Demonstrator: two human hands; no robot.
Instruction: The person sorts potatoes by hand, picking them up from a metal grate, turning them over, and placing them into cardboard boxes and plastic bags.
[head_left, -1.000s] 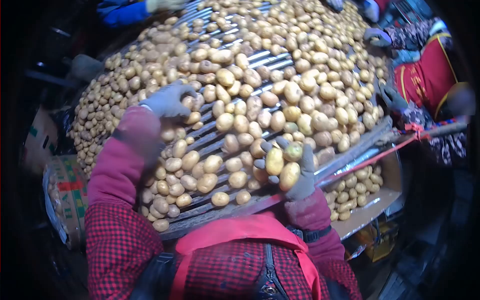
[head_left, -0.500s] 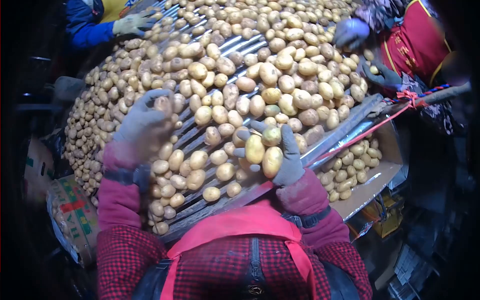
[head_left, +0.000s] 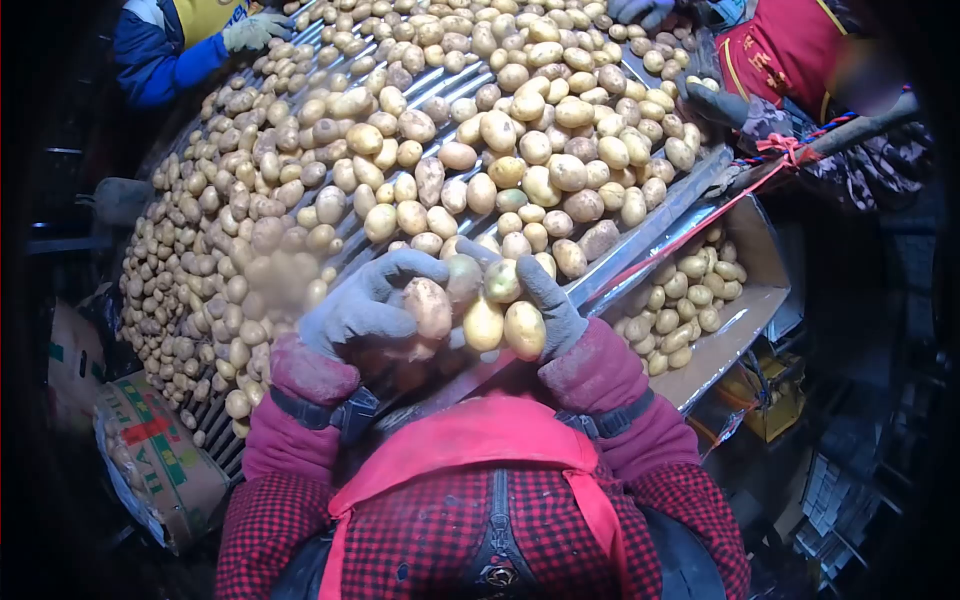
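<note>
Several potatoes (head_left: 503, 318) are cupped in the gloved right hand (head_left: 548, 312); one potato (head_left: 428, 306) is gripped by the left hand (head_left: 365, 305). Sorting judged ongoing: the roller table (head_left: 455, 85) remains heaped, the cardboard box (head_left: 745, 305) part-filled.

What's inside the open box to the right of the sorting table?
The box holds loose potatoes, piled toward the roller table. Its near flap is bare cardboard. The table edge hides its far end; its bottom is covered.

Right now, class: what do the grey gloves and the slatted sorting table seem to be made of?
Grey gloves, left hand and right hand: apparently knitted fabric, matte and soft-creased. Slatted sorting table: probably bare metal, its bars glinting between pale yellow potatoes.
</note>
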